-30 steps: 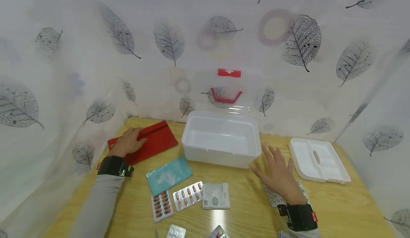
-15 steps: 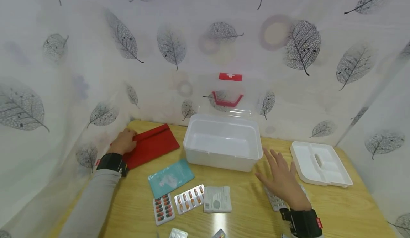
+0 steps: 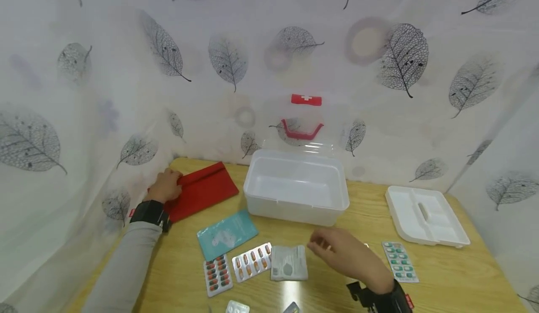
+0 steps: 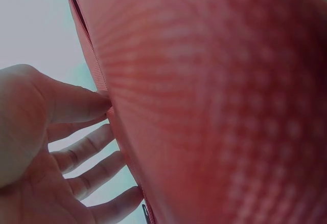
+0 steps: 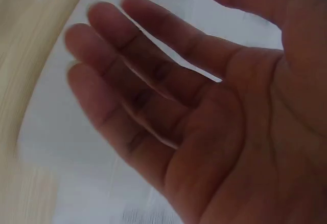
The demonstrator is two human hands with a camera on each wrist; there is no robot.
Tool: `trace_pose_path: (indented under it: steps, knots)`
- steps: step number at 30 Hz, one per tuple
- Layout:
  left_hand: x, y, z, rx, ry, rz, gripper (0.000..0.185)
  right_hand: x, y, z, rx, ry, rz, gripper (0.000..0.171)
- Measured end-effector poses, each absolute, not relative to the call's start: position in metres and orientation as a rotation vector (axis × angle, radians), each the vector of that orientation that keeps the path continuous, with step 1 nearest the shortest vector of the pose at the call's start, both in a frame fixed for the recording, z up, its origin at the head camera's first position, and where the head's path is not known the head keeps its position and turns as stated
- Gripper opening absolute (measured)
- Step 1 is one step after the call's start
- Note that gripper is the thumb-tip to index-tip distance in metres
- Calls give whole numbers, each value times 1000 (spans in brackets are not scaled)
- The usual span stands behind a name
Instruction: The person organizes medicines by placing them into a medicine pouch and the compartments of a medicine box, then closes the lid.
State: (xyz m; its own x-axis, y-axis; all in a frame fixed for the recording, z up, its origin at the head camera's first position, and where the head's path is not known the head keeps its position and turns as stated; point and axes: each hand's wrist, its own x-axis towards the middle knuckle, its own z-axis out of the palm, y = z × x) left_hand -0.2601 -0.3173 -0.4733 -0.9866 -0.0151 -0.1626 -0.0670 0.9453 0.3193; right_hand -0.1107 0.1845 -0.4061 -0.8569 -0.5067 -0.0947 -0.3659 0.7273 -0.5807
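Note:
My left hand (image 3: 165,186) is at the left end of a red zip pouch (image 3: 206,189) lying flat on the table. Close up in the left wrist view, the thumb and forefinger pinch the zipped edge of the red pouch (image 4: 168,111), and the other fingertips touch along it. My right hand (image 3: 347,257) hovers just right of a flat white packet (image 3: 288,264) with printing on it. Its fingers are loosely bent and hold nothing. In the right wrist view, the white packet (image 5: 102,168) shows blurred behind the right hand (image 5: 179,91).
A white box (image 3: 294,212) with its clear lid raised stands at the back. A white divided tray (image 3: 414,214) lies right. Around are a teal packet (image 3: 227,233), red-and-dark capsules (image 3: 218,275), orange capsules (image 3: 251,261) and green capsules (image 3: 400,262) in blister packs.
My right hand has moved left and toward me, from right of the box to beside the white packet, uncovering the green capsules. My left hand has shifted left along the pouch to its end.

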Motion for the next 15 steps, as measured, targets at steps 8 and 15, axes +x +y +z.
trace_pose_path:
  steps: [8, 15]
  knots:
    - [-265, -317, -475, -52, 2959, 502, 48, -140, 63, -409, -1051, 2716, -636, 45]
    - [-262, -318, -479, -123, 2941, 533, 48, -172, -3, -433, -975, 2649, -549, 64]
